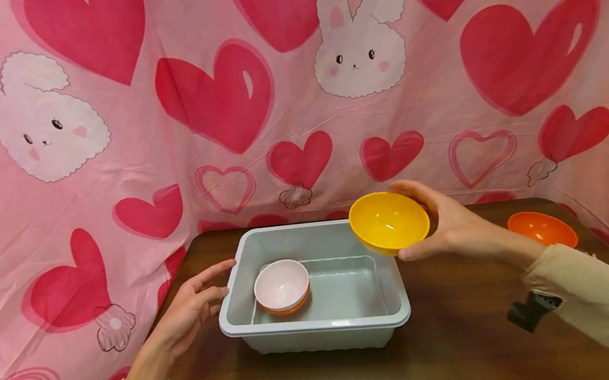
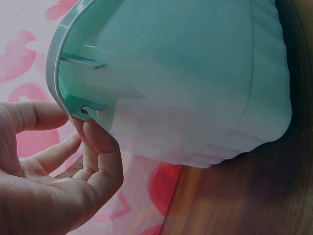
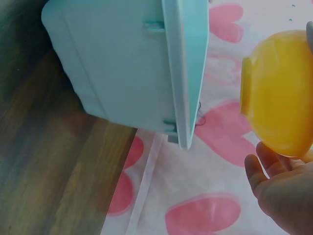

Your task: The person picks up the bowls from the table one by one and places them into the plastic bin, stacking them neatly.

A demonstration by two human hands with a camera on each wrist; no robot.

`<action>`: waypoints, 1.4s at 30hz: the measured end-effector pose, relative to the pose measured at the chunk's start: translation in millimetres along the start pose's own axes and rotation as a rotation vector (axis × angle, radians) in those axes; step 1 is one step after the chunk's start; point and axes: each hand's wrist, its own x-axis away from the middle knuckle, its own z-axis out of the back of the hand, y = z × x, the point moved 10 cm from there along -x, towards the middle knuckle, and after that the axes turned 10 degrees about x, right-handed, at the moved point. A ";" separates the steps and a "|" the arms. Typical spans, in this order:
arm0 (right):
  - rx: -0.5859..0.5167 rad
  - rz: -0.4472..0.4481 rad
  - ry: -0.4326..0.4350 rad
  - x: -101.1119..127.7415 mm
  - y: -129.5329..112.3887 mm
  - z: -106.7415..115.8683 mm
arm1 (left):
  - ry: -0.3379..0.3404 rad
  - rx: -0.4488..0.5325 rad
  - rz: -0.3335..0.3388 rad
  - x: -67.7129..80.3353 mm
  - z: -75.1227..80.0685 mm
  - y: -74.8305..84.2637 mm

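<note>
My right hand (image 1: 447, 224) holds a yellow bowl (image 1: 388, 221) by its side, thumb at the near rim and fingers round the far side. The bowl is raised over the right end of a grey plastic tub (image 1: 315, 325), its inside tipped toward the head camera. In the right wrist view the yellow bowl (image 3: 281, 93) shows its foot and outer wall. At the tub's left end, my left hand (image 1: 191, 310) holds the rim lightly; the left wrist view shows curled fingers (image 2: 102, 147) under the lip. Inside the tub a pale pink bowl (image 1: 281, 284) sits nested in an orange one (image 1: 289, 309).
Another orange bowl (image 1: 543, 230) stands on the dark wooden table (image 1: 463, 322) at the right, partly behind my right forearm. Behind the table hangs a pink cloth (image 1: 296, 110) printed with hearts and rabbits. Each sleeve carries a black wrist mount (image 1: 534, 309).
</note>
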 end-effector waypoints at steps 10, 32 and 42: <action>-0.024 0.021 -0.030 -15.4 -6.7 -14.1 | -0.010 -0.004 -0.006 0.3 -0.2 -0.8; -0.048 0.058 -0.098 -49.4 -31.5 -52.0 | -0.008 0.005 -0.001 0.8 0.5 -1.6; -0.056 0.062 -0.117 -63.3 -43.3 -58.5 | 0.004 -0.004 -0.002 -1.6 3.3 -1.2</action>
